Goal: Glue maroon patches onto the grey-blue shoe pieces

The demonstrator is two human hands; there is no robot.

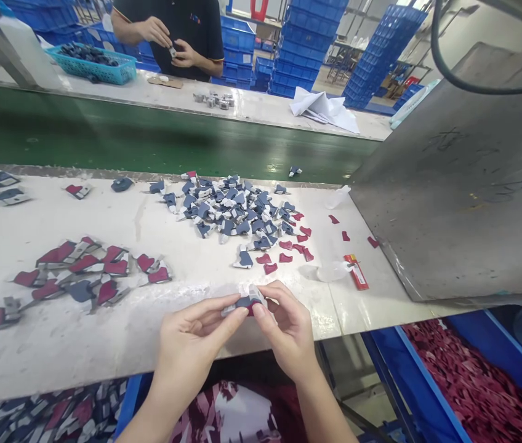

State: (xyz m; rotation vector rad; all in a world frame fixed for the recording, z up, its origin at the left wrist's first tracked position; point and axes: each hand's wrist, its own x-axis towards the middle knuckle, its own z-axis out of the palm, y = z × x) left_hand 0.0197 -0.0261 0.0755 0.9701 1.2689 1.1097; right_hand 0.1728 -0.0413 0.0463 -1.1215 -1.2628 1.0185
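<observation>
My left hand and my right hand pinch one small grey and dark-blue plastic part between them, over the near edge of the white worktop. A bit of red shows on the part by my right thumb; fingertips hide the rest. Beyond my hands lies a heap of similar blue and grey parts. Small flat red pieces are scattered at its right side. Off to the left rests a loose group of grey parts with red faces.
A green conveyor belt runs behind the worktop. Across it a person handles a small part. A metal panel stands at the right. Below are a blue bin of red pieces and another bin of parts. A red packet lies nearby.
</observation>
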